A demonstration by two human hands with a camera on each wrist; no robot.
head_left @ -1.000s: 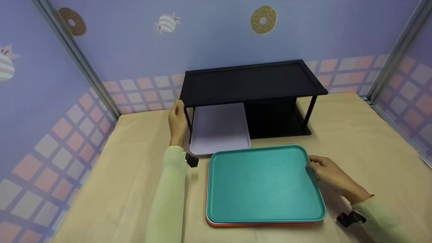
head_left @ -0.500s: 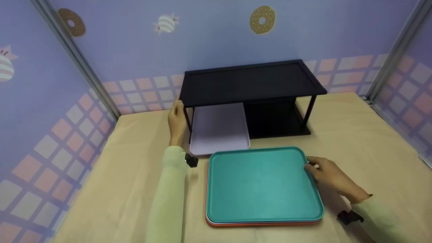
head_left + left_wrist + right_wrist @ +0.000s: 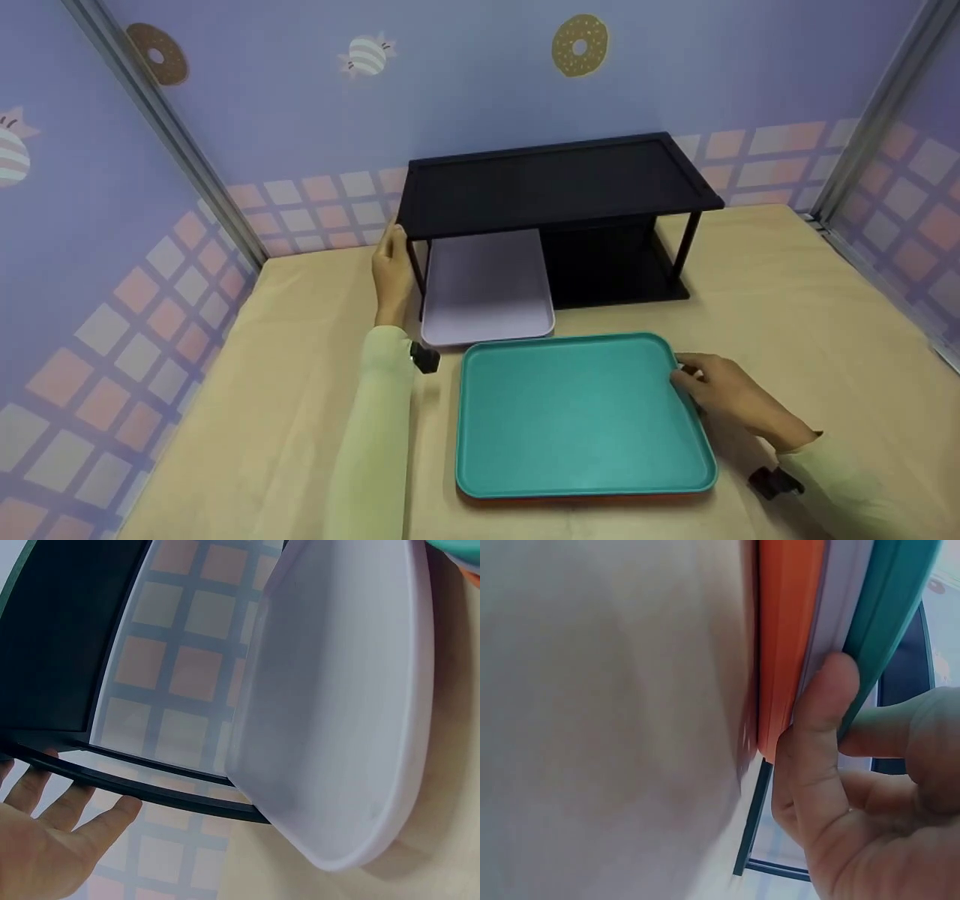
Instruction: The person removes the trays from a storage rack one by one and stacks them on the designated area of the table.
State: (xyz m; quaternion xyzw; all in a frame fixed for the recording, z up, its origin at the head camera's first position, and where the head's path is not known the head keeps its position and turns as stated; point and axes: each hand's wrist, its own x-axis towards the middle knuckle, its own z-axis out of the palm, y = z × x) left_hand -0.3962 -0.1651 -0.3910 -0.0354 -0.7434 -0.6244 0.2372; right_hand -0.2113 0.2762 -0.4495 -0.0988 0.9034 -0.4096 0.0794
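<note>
A black two-tier shelf [image 3: 555,184] stands against the back wall. My left hand [image 3: 392,274] rests on its left side at the front corner; in the left wrist view, the fingers [image 3: 71,806] lie fairly straight against the post. A lavender tray [image 3: 487,289] sits on the lower tier's left half, its front edge jutting out. In front lies a teal tray [image 3: 585,416] on top of a stack. My right hand [image 3: 724,394] pinches its right edge. Below it, the right wrist view shows another lavender tray [image 3: 844,600] and an orange tray [image 3: 789,630].
A beige cloth [image 3: 300,390] covers the tabletop. Patterned panels [image 3: 480,82] enclose the back and sides, joined by grey metal posts [image 3: 161,116]. The right half of the shelf's lower tier [image 3: 611,266] shows bare black board.
The teal tray's right side and far edge have shifted slightly left and toward me, lining up over the stack, with my right hand following. My left hand keeps its place on the shelf.
</note>
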